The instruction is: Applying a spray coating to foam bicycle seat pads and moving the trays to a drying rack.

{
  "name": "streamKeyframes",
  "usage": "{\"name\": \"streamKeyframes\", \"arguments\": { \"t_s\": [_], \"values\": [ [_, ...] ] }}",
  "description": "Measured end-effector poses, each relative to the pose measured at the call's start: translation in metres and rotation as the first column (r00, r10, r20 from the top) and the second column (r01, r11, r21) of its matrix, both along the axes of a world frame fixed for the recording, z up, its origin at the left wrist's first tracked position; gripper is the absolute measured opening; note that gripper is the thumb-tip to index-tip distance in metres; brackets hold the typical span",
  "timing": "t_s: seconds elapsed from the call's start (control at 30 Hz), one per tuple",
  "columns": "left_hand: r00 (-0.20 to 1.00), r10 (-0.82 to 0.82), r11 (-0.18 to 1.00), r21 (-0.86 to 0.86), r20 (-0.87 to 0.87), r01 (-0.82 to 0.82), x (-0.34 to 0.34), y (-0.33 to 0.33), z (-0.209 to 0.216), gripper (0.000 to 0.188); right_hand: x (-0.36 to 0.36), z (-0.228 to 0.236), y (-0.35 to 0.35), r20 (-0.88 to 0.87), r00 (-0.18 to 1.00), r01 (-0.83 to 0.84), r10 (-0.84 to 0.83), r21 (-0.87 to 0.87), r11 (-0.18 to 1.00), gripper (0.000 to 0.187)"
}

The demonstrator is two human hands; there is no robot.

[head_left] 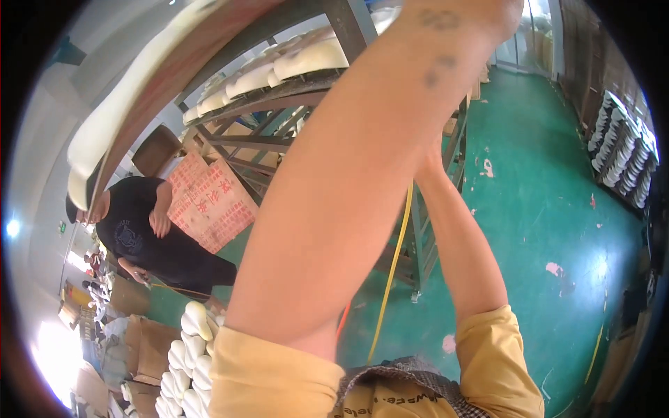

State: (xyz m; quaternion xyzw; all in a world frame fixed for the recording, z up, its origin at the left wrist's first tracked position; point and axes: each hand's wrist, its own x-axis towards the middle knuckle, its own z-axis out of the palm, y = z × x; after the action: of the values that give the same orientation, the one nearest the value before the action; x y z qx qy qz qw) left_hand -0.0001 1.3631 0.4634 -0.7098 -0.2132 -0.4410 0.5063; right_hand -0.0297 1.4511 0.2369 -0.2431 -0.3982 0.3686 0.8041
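Observation:
My left forearm point(327, 188) crosses the view from lower left to the top right. Only the heel of my left hand point(507, 17) shows at the top edge, with its fingers out of sight. Behind it rises my right forearm point(467, 251), its wrist passing behind the left arm, so the right hand is hidden. What either hand holds or touches cannot be seen. Both arms reach up beside a dark metal rack point(258, 143). Cream-coloured, rounded, sole-like pieces point(310, 61) lie in a row on its shelf. A longer cream piece point(104, 115) hangs over a board's edge at upper left.
A person in black point(139, 223) stands left, beside a pink printed sheet point(212, 198). Pale rounded pieces point(188, 359) are piled at lower left near cardboard boxes point(153, 348). Another rack of pale pieces point(624, 150) stands far right. Green floor point(529, 174) bears yellow lines.

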Motion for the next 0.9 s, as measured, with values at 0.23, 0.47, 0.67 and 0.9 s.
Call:
{"name": "streamKeyframes", "arguments": {
  "t_s": [0.23, 0.47, 0.67, 0.9],
  "values": [
    [0.919, -0.393, 0.914, -0.124, -0.024, 0.387, -0.05, -0.016, -0.023, 0.026, -0.004, -0.006, 0.008, -0.184, 0.967, -0.182, 0.176, -0.016, 0.983, 0.033],
    [0.423, -0.377, 0.903, 0.428, 0.824, -0.028, -0.428, -0.131, -0.04, 0.041, -0.014, 0.003, -0.013, -0.273, 0.957, -0.105, 0.099, -0.009, 0.994, 0.034],
    [-0.035, -0.502, 0.748, 0.455, 0.864, 0.483, -0.484, -0.102, -0.001, 0.038, -0.018, 0.0, -0.006, -0.091, 0.992, 0.076, -0.087, -0.112, 0.991, 0.034],
    [0.153, -0.426, 0.843, 0.33, 0.892, 0.425, -0.522, -0.099, -0.021, 0.029, -0.016, 0.006, -0.008, 0.036, 0.991, 0.133, -0.129, -0.145, 0.98, 0.026]
  ]
}}
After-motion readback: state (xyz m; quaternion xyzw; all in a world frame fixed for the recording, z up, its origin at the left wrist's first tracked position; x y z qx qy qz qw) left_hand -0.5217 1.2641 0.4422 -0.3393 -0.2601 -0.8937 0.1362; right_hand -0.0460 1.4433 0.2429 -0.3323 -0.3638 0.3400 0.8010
